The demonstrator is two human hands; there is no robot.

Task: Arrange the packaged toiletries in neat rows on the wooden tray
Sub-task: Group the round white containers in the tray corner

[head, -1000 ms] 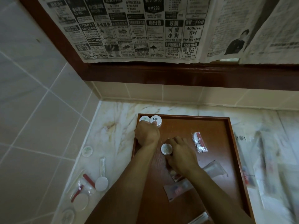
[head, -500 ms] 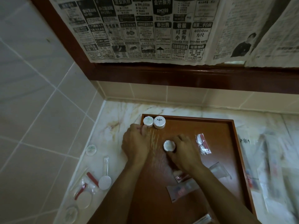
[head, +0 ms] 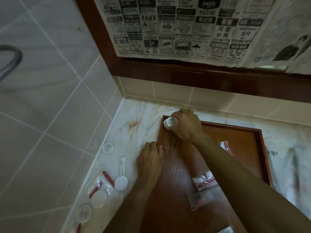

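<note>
The right hand (head: 186, 126) reached to the far left corner of the tray (head: 235, 130), and its fingers (head: 180, 113) were curled around a small white jar (head: 170, 123) standing there. The left hand (head: 149, 159) rested on the tray's left rim, fingers (head: 152, 145) bent over the edge and holding nothing else. Near the right forearm, red and white packets (head: 203, 179) lay on the tray. Left of the left hand, more packets (head: 107, 184) lay on the marble surface (head: 139, 118).
</note>
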